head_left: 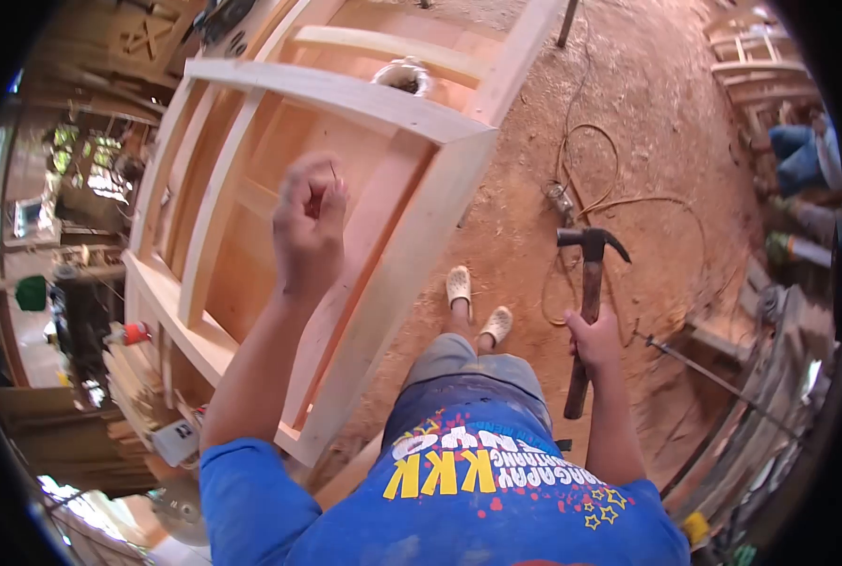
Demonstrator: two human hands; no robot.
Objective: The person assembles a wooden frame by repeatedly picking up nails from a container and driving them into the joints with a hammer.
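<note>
My left hand is raised over the wooden frame, thumb and fingers pinched around a thin nail that points upward. Slight blur softens the fingers. Down on the right, my right hand grips a claw hammer by its dark wooden handle, with the metal head up. The frame is built of pale planed lumber with reddish boards inside it. On its far part sits a white container with a ragged rim; its contents are too dark to make out.
An orange cord lies looped on the dusty dirt floor beyond the hammer. Stacked timber and a metal bar clamp are at the right. More wood strips lean at the left. Another person's blue clothing shows far right.
</note>
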